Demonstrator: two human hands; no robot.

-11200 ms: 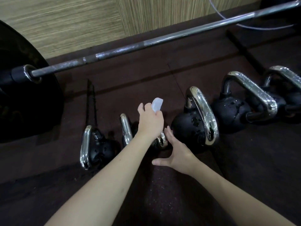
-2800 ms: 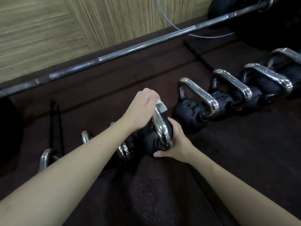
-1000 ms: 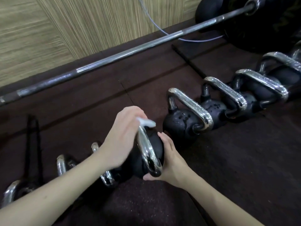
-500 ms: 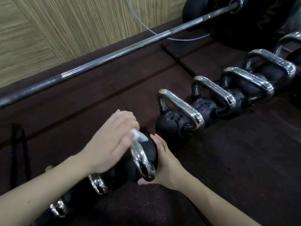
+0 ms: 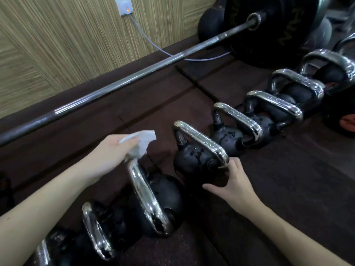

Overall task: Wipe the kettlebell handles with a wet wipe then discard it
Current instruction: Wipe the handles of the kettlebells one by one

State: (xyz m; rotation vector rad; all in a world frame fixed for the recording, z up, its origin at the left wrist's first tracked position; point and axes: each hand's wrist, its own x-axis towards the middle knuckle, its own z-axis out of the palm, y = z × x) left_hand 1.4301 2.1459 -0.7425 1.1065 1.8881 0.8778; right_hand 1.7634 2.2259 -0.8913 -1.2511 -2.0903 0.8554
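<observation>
Several black kettlebells with chrome handles stand in a diagonal row on the dark floor mat. My left hand [image 5: 112, 153] is shut on a white wet wipe [image 5: 141, 142], held at the far top end of one kettlebell's chrome handle [image 5: 147, 198]. My right hand [image 5: 233, 184], fingers spread, rests against the near side of the neighbouring kettlebell [image 5: 194, 160], its fingertips touching the near corner of that one's handle [image 5: 203, 142]. Drops of water speckle the handles and bodies farther right.
A long steel barbell [image 5: 119, 83] lies across the mat behind the row, with a large black plate [image 5: 272, 29] at its right end. A wood-grain wall holds a socket [image 5: 125, 5] and a grey cable. An orange-marked weight [image 5: 345, 123] sits at far right.
My right hand left the kettlebell it steadied and moved right onto the neighbouring one. My left hand lifted the wipe up to the far end of the handle. The view shifted right.
</observation>
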